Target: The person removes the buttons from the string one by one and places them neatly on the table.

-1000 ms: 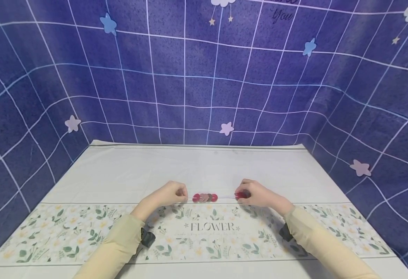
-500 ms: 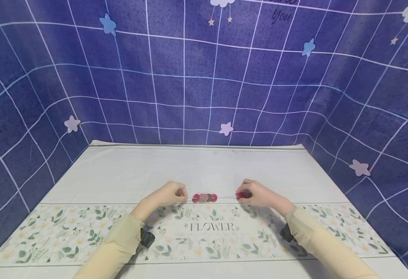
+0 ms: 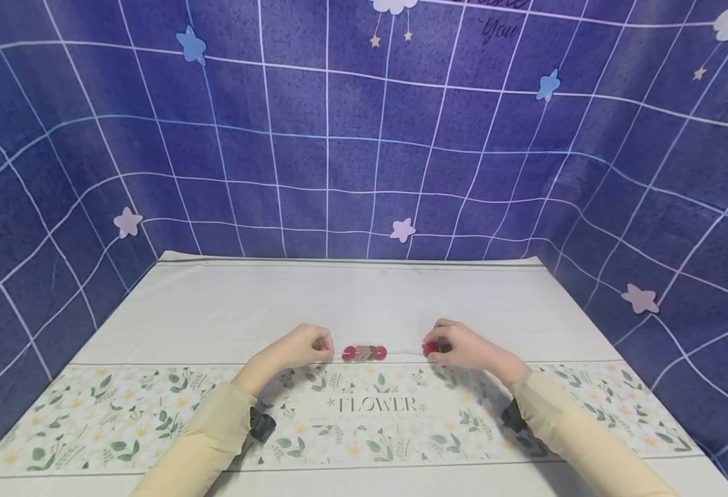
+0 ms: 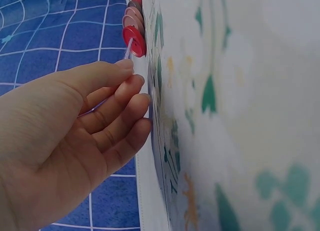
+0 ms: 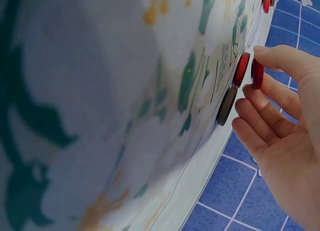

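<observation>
A row of several overlapping buttons (image 3: 364,353), red, pink and brown, is threaded on a thin pale string (image 3: 404,351) between the hands. My left hand (image 3: 304,345) pinches the string just beside the row's left end; in the left wrist view the string comes out of the nearest red button (image 4: 134,41). My right hand (image 3: 463,345) pinches a red button (image 5: 257,74) between thumb and index finger. Next to those fingers, a second red button (image 5: 241,70) and a dark brown button (image 5: 227,106) are at the table surface. Whether the string passes through the pinched button is hidden.
The table has a white cloth (image 3: 364,297) with a flower-print band (image 3: 171,414) reading "FLOWER". Behind and at both sides hangs a dark blue curtain (image 3: 289,166) with white grid lines and stars. Dark wrist straps (image 3: 263,424) show below the sleeves.
My right hand has shifted very slightly right, away from the button row. The left hand keeps its pinch and the row stays in place.
</observation>
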A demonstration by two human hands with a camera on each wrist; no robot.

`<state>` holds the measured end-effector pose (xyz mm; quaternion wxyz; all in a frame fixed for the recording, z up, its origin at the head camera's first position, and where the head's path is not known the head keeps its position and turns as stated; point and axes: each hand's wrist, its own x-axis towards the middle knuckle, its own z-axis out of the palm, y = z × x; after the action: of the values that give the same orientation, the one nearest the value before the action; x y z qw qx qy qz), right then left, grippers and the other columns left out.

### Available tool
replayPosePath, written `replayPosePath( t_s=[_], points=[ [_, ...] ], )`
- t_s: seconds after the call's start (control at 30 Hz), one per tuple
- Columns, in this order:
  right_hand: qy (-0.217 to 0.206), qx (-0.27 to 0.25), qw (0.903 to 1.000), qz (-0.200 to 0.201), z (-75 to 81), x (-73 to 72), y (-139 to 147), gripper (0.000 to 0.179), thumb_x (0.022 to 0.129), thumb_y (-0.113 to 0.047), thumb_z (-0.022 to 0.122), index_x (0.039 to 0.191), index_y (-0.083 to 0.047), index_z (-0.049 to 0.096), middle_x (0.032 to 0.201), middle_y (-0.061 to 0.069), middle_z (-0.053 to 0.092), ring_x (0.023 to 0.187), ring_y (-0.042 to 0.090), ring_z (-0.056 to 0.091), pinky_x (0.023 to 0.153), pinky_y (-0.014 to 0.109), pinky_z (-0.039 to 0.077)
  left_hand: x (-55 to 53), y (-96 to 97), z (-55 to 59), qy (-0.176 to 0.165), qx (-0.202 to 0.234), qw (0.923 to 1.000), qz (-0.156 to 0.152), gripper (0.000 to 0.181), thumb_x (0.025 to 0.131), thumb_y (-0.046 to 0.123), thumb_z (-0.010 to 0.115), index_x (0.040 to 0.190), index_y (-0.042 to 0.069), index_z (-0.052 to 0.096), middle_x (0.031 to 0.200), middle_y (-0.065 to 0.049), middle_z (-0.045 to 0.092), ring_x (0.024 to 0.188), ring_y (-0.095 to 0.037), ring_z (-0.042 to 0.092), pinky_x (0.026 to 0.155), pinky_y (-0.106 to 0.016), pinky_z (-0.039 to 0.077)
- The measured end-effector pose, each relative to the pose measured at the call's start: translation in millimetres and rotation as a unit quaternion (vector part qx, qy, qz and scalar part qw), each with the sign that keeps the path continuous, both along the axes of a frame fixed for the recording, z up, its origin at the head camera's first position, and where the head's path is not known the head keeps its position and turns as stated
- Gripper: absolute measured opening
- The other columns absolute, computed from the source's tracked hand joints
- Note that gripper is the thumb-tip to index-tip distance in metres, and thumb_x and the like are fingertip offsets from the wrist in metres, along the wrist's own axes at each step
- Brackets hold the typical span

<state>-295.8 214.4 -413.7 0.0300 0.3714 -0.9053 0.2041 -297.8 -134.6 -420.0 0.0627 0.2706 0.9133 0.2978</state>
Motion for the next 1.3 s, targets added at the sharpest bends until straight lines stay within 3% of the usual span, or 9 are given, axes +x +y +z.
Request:
replayPosePath(
  t_s=[0.3, 0.53, 0.77, 1.0, 1.3],
  points=[
    [0.001, -0.010, 1.0000, 0.000, 3.7, 2.8, 1.9, 0.024, 0.080, -0.013, 0.070, 0.101, -0.003, 0.067, 0.090, 0.004, 0.060, 0.081, 0.016, 0.059, 0.079, 0.033, 0.051, 0.2, 0.9, 0.7, 0.003, -0.011, 0.9999, 0.008, 0.008, 0.084, 0.015, 0.066, 0.077, 0.017, 0.062, 0.073, 0.008, 0.063, 0.069, -0.007, 0.056, 0.075, -0.031, 0.048],
    [0.027, -0.016, 0.9994, -0.010, 2.7, 1.7, 5.3, 0.021, 0.077, -0.012, 0.072, 0.097, -0.007, 0.068, 0.088, 0.001, 0.060, 0.081, 0.012, 0.057, 0.078, 0.031, 0.050, 0.1, 1.5, 1.2, 0.006, -0.016, 0.9998, 0.006, 0.007, 0.084, 0.015, 0.066, 0.078, 0.017, 0.063, 0.074, 0.008, 0.063, 0.068, -0.006, 0.056, 0.074, -0.029, 0.048],
    [0.005, -0.017, 0.9996, -0.021, 3.2, 2.5, 8.9, 0.024, 0.078, -0.013, 0.070, 0.099, -0.004, 0.066, 0.092, 0.001, 0.061, 0.086, 0.014, 0.059, 0.083, 0.035, 0.050, 0.4, 2.0, 2.4, 0.007, -0.016, 0.9998, 0.000, 0.008, 0.084, 0.014, 0.066, 0.078, 0.016, 0.062, 0.074, 0.008, 0.063, 0.069, -0.007, 0.055, 0.074, -0.031, 0.048],
    [0.009, -0.013, 0.9994, -0.032, 3.4, 3.6, 12.9, 0.026, 0.078, -0.014, 0.069, 0.101, -0.004, 0.064, 0.094, 0.001, 0.062, 0.089, 0.017, 0.061, 0.084, 0.035, 0.050, 1.0, 1.5, 2.5, 0.010, -0.015, 0.9998, -0.004, 0.007, 0.084, 0.014, 0.066, 0.078, 0.016, 0.063, 0.075, 0.008, 0.064, 0.069, -0.006, 0.056, 0.075, -0.031, 0.048],
    [0.028, -0.027, 0.9991, -0.017, -0.4, 3.9, 19.1, 0.026, 0.077, -0.011, 0.069, 0.101, 0.000, 0.064, 0.094, 0.004, 0.063, 0.088, 0.020, 0.063, 0.083, 0.035, 0.052, 1.6, 2.2, 2.7, 0.009, -0.019, 0.9998, 0.003, 0.007, 0.084, 0.014, 0.066, 0.078, 0.017, 0.063, 0.075, 0.008, 0.064, 0.070, -0.006, 0.056, 0.076, -0.032, 0.049]
  ],
)
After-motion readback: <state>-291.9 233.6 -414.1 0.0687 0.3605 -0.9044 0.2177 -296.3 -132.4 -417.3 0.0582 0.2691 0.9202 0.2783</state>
